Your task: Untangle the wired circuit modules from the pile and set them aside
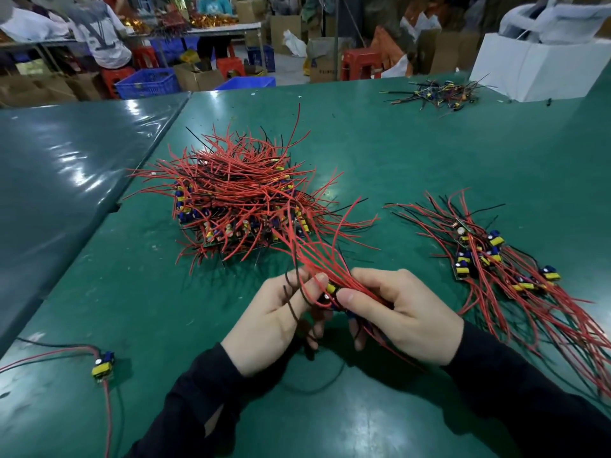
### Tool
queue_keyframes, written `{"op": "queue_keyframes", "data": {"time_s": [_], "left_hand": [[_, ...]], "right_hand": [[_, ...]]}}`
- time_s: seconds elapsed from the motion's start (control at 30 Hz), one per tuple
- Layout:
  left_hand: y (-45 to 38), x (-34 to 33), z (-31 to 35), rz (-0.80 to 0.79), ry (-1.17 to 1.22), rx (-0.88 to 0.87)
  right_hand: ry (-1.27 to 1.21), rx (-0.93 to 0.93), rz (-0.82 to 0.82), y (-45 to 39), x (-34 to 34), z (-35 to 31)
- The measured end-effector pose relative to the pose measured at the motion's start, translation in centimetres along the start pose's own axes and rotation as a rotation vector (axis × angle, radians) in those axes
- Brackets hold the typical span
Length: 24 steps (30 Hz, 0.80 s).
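Fingers of my left hand (281,312) and right hand (401,314) are curling narrowly round one small bunch of modules (331,290), thumbs pinching its yellow parts; its red wires (317,246) are trailing up into the tangled pile (238,196) just beyond; I am judging this the pulling-free step; next, the wires are needing a gentle draw toward me, then a carry right to the sorted group (489,256) lying on the green table (396,153); one stray module (103,365) is resting at my left.

Tangled red-wired pile (238,193) centre; untangled modules (496,259) laid right.
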State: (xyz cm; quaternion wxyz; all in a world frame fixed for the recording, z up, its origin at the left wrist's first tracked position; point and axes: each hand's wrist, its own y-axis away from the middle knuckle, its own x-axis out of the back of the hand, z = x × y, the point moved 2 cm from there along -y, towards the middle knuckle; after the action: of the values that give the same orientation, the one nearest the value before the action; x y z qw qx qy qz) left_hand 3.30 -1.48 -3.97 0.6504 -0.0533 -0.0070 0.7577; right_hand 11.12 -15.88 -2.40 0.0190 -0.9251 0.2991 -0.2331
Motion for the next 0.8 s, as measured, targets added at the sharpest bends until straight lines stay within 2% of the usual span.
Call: {"op": "queue_keyframes", "data": {"time_s": [0.23, 0.47, 0.6, 0.73, 0.8], "left_hand": [[0.6, 0.7, -0.4, -0.131, -0.002, -0.035], [0.7, 0.4, -0.5, -0.137, 0.101, -0.007], [0.8, -0.2, 0.4, -0.209, 0.219, -0.033], [0.6, 0.1, 0.9, -0.162, 0.118, -0.01], [0.6, 0.2, 1.2, -0.228, 0.085, -0.026]], "right_hand": [[-0.299, -0.087, -0.178, 0.4, -0.4, -0.7], [-0.415, -0.079, -0.209, 0.6, -0.1, -1.0], [-0.507, -0.072, -0.201, 0.6, -0.2, -1.0], [-0.476, -0.071, -0.184, 0.4, -0.1, -0.7], [-0.48, -0.065, -0.202, 0.3, 0.1, -0.6]]}}
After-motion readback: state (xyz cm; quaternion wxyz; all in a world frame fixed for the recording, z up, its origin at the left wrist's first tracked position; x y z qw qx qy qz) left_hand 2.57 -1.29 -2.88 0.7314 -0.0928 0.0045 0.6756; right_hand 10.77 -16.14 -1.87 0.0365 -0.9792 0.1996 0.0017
